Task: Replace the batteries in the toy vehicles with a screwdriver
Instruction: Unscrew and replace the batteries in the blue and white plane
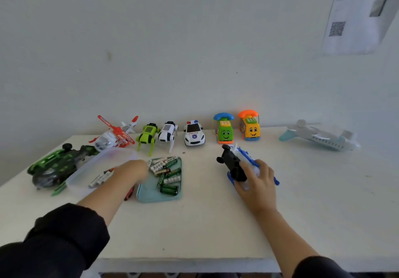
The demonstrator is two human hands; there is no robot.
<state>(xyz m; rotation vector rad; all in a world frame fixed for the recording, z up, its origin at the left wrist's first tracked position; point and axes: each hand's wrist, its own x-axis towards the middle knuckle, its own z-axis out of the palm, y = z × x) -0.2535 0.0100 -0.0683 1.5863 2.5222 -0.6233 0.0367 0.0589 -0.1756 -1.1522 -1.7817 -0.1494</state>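
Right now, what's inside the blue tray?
The blue tray holds a loose pile of batteries, some green and some white. The left hand reaches over its left edge, covering whatever lies underneath.

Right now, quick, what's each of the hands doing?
Left hand: reaching over the battery tray; fingers blurred, grip cannot be told.
Right hand: holding the blue helicopter.

The white police car (pixel 194 134) carries the word "POLICE" on its bonnet above a blue shield badge. A sheet of paper (pixel 354 16) on the wall bears a QR code; its other print is too blurred to read. Lettering on the batteries (pixel 166 173) in the blue tray is too small to make out.
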